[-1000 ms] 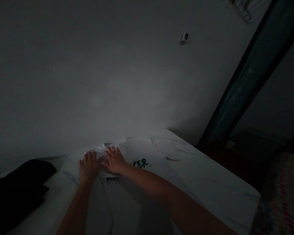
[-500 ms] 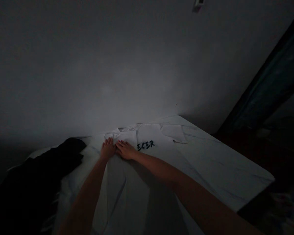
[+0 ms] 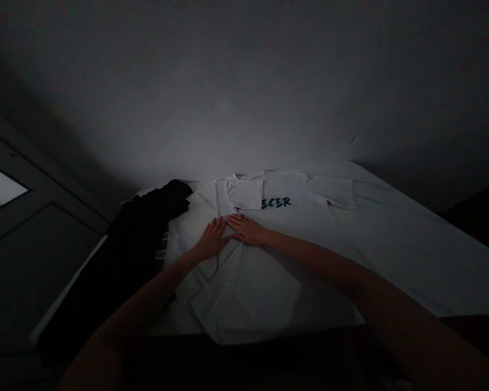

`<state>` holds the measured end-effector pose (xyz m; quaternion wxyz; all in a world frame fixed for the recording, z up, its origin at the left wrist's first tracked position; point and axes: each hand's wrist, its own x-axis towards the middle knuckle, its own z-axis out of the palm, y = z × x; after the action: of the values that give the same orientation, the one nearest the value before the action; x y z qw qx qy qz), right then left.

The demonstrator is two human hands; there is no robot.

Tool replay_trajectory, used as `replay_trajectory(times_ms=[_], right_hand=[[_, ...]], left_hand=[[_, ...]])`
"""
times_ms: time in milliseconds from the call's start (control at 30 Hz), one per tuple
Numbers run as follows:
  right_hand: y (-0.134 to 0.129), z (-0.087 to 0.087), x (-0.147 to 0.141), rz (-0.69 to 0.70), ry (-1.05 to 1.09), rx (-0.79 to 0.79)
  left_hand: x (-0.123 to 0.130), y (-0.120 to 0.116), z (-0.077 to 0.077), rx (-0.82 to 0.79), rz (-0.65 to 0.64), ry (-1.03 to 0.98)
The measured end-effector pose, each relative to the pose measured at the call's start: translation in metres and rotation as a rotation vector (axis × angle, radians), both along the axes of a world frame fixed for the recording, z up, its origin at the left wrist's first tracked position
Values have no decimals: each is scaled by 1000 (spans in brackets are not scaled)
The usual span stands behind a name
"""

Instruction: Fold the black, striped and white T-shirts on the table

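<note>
A white T-shirt (image 3: 309,239) with dark lettering lies on the pale marbled table (image 3: 407,239). Its left side is folded inward, and that sleeve lies over part of the lettering. The other sleeve stretches out to the right. My left hand (image 3: 212,239) rests flat on the shirt's folded left edge, fingers spread. Right beside it, my right hand (image 3: 248,229) presses flat on the cloth just below the folded sleeve, its fingers stretched out. The shirt's hem lies wrinkled near the table's front edge.
A heap of black clothing (image 3: 134,244) covers the table's left end. Behind the table rises a plain wall (image 3: 228,108). A panelled door (image 3: 44,244) stands at the far left. The whole room is dim.
The view has shifted left and down, bringing the door and the table's front edge into sight. Both hands have slid down the shirt toward me, uncovering the folded sleeve.
</note>
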<state>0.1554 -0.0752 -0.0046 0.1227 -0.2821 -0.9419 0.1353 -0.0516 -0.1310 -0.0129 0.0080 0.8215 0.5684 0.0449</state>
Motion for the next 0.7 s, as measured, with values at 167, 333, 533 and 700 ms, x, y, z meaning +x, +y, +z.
replay_trajectory(times_ms=[167,333,533,700], right_hand=[[-43,2,13,81,81,-27],[-85,11,34,211,202,-10],[-111,26,42,238,227,-22],[-121,22,37,288,190,2]], left_hand=[[6,-56,14,-73,-59,-55],[16,-117,38,-21,-87,-198],[29,-174,57,-190,194,-275],[51,-208,53,-60,162,-464]])
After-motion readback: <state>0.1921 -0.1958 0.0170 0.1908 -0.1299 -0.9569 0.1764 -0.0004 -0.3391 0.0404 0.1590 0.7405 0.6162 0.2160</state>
